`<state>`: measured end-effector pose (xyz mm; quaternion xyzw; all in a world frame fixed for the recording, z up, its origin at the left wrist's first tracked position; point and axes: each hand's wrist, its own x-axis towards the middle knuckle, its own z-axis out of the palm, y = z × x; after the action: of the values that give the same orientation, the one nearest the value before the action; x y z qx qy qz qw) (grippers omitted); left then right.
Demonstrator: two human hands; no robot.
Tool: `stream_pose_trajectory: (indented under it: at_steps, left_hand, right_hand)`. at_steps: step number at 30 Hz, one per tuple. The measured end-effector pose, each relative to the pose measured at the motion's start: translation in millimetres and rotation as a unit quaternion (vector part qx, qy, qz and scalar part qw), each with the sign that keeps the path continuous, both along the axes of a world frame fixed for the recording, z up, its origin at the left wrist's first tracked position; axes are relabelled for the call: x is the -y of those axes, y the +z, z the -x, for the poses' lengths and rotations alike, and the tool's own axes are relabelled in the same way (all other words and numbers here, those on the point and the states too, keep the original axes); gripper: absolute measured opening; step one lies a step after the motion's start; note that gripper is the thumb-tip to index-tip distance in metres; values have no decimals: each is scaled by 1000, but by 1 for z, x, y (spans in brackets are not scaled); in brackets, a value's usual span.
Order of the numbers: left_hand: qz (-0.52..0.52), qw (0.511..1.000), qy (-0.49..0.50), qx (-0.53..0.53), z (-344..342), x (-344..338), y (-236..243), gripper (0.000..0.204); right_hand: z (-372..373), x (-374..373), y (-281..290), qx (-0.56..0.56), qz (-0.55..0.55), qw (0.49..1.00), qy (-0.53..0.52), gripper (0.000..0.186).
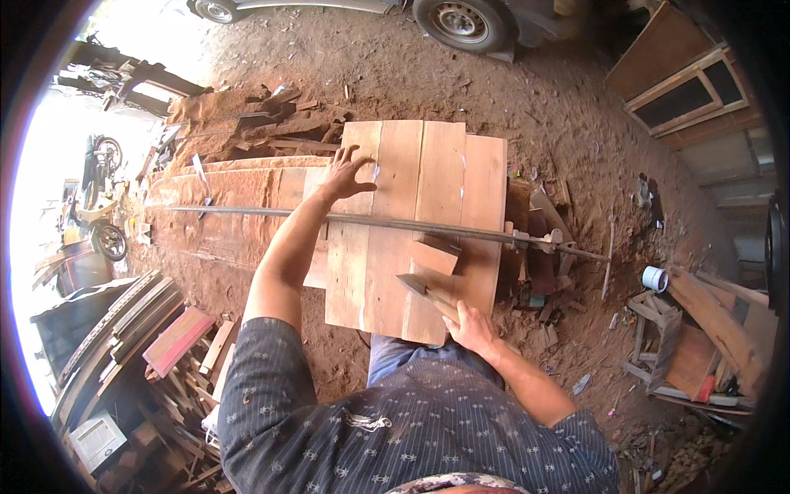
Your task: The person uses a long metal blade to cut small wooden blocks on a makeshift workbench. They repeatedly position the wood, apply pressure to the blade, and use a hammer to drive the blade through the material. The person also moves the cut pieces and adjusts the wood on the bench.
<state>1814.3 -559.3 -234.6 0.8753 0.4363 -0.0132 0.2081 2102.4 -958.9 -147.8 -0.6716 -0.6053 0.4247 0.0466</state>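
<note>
Several pale boards [395,173] lie side by side as a panel in front of me. Across them runs a long metal bar clamp [387,223], its jaw fittings near the right edge. My left hand [347,174] reaches over the bar, fingers spread, at the panel's far left part. In my right hand [475,329], closed round the handle, is a wooden-handled tool [440,306] with a wedge-shaped metal head; its exact kind is unclear. That head is over the near part of the panel, close to a small wood block [434,257] beside the bar.
Long reddish planks [239,185] covered in sawdust extend left under the bar. Stacked timber offcuts [123,329] stand at the lower left. A white-and-blue can [655,278] sits by a wooden frame at right. A parked vehicle's wheel [461,23] shows at the far side.
</note>
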Motion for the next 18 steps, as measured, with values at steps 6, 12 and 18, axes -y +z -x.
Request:
stream_pose_trajectory:
  at_steps: [6, 12, 18]
  left_hand:
    - [-46, 996, -57, -43, -31, -70, 15, 115]
    - [136, 988, -57, 44, -49, -161, -18, 102]
    - [190, 977, -90, 39, -104, -177, -31, 66]
  right_hand:
    - [7, -4, 11, 45, 31, 998, -11, 46]
    - [24, -17, 35, 27, 46, 997, -55, 49]
    - [31, -114, 83, 18, 52, 996, -75, 50]
